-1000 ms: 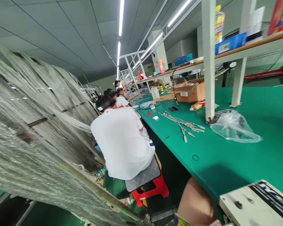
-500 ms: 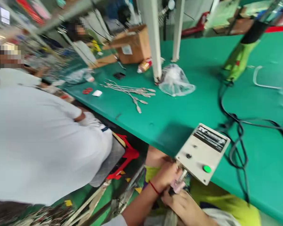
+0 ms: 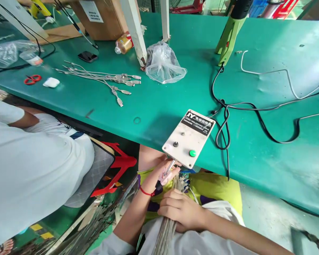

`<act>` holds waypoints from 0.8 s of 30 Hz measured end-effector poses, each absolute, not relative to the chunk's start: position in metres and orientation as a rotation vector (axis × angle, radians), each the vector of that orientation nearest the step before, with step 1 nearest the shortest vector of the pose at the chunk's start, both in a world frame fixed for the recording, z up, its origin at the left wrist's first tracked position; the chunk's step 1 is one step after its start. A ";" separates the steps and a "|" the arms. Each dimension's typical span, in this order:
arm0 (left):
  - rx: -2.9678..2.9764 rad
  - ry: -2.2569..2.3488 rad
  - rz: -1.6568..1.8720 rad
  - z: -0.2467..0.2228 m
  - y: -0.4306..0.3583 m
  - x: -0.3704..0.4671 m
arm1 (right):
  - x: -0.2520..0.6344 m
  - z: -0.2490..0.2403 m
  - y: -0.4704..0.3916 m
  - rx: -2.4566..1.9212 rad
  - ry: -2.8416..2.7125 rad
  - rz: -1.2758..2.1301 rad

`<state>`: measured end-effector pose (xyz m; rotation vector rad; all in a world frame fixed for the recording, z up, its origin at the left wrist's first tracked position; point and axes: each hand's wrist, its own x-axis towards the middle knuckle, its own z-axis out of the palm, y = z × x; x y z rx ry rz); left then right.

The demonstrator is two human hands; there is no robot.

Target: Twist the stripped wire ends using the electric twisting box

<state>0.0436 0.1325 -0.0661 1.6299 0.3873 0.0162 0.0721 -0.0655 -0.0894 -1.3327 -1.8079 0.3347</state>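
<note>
The right hand (image 3: pixel 182 209) wraps around a cable bundle (image 3: pixel 164 235) over the lap (image 3: pixel 215 184); the left hand (image 3: pixel 158 173) is beside the shaft (image 3: pixel 169 167) of a box (image 3: pixel 188 138) at the edge of the worktop (image 3: pixel 159 102), its grip too hidden to tell.

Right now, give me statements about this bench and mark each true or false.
1. The right hand is wrapped around a bundle of cables. True.
2. A control box with a green button sits at the edge of the table. True.
3. The green button is on the control box's end farthest from the person. False: it is at the near end, opposite a black label.
4. A green-handled tool is to the right of the cardboard box. True.
5. The green-handled tool has no cord. False: a black cord runs from the lower end of its handle.
</note>
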 end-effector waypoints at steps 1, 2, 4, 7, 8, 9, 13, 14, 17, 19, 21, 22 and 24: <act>1.610 0.387 0.003 -0.069 0.130 0.043 | 0.073 -0.090 -0.069 -1.335 -1.821 0.337; 1.587 0.390 -0.010 -0.071 0.129 0.043 | 0.075 -0.089 -0.072 -1.339 -1.832 0.340; 1.524 0.393 -0.040 -0.075 0.132 0.041 | 0.081 -0.082 -0.081 -1.334 -1.855 0.353; 1.390 0.395 -0.076 -0.078 0.144 0.035 | 0.096 -0.069 -0.102 -1.309 -1.871 0.409; 1.340 0.396 -0.081 -0.078 0.148 0.032 | 0.102 -0.066 -0.110 -1.319 -1.854 0.425; 1.290 0.398 -0.080 -0.078 0.152 0.028 | 0.109 -0.065 -0.118 -1.353 -1.817 0.431; 1.145 0.431 -0.014 -0.077 0.163 0.015 | 0.131 -0.083 -0.136 -1.637 -1.546 0.342; 1.124 0.434 -0.002 -0.078 0.164 0.014 | 0.135 -0.090 -0.135 -1.701 -1.500 0.325; 1.085 0.428 0.002 -0.082 0.163 0.017 | 0.143 -0.109 -0.122 -1.753 -1.538 0.334; 1.072 0.420 -0.016 -0.086 0.161 0.020 | 0.145 -0.116 -0.111 -1.718 -1.625 0.362; 1.066 0.416 -0.026 -0.089 0.158 0.021 | 0.147 -0.121 -0.103 -1.681 -1.684 0.383; 1.066 0.419 -0.021 -0.090 0.156 0.021 | 0.149 -0.122 -0.100 -1.668 -1.699 0.388; 1.072 0.439 0.020 -0.088 0.151 0.019 | 0.152 -0.123 -0.099 -1.659 -1.694 0.383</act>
